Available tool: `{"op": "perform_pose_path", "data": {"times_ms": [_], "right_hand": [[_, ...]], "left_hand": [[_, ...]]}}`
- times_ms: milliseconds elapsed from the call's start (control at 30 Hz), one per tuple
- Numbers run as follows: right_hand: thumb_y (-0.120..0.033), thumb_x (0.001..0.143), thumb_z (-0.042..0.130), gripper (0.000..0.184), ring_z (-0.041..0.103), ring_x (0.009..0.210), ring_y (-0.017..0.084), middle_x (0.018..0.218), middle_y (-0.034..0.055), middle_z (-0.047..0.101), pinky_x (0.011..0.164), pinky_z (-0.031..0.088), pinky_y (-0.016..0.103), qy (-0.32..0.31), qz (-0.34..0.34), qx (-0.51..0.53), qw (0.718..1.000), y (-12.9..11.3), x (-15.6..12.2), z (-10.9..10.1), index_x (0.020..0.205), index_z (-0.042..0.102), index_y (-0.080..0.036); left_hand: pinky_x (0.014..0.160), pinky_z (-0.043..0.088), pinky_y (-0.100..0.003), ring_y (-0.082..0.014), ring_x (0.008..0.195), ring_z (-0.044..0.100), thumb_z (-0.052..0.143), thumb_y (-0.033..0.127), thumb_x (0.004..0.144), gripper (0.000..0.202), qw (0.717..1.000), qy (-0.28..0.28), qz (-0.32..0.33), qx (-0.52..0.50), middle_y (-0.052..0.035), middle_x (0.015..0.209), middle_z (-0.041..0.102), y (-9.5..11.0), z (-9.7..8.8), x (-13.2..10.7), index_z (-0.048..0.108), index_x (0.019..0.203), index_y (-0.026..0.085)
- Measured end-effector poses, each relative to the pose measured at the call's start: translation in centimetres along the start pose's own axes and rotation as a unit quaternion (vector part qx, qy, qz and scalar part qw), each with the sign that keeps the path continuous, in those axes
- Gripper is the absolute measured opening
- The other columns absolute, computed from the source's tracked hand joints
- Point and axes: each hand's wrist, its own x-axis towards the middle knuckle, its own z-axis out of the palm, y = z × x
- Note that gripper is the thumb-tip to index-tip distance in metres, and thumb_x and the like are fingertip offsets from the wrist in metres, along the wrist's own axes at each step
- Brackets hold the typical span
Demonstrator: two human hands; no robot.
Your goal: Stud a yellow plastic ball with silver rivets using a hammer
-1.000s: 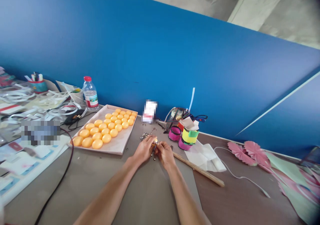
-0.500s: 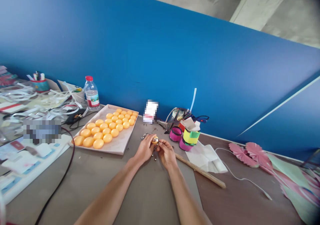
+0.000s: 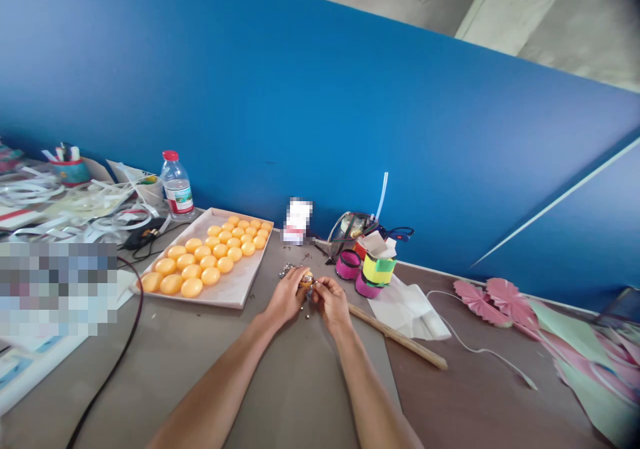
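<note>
My left hand and my right hand meet over the table, fingers curled. Between them sits a small orange ball with something small and metallic at it. The left hand grips the ball; the right hand pinches at its side, and what it pinches is too small to name. A little heap of small metal pieces lies just beyond the left hand. A white tray with several orange balls in rows stands to the left.
A wooden stick lies right of my right hand. Rolls of pink and yellow tape stand behind it. A water bottle, a black cable, white paper strips, a white cord and pink paper fans are also on the table.
The hands stay together at the ball with only slight finger shifts. The camera view has drifted a little, moving everything slightly left.
</note>
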Motion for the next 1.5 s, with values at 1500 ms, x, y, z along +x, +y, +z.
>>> {"op": "perform_pose_path", "data": {"times_ms": [1500], "right_hand": [[-0.033, 0.068, 0.059, 0.020, 0.046, 0.046, 0.010, 0.049, -0.0066, 0.052, 0.049, 0.035, 0.022, -0.042, -0.004, -0.030, 0.999, 1.4, -0.2, -0.4, 0.072, 0.045, -0.020]], "left_hand": [[0.085, 0.045, -0.034, -0.0203, 0.103, 0.054, 0.037, 0.011, 0.082, 0.039, 0.997, -0.043, 0.021, 0.054, -0.0133, 0.116, 0.054, 0.5, -0.3, -0.3, 0.047, 0.119, 0.018]]}}
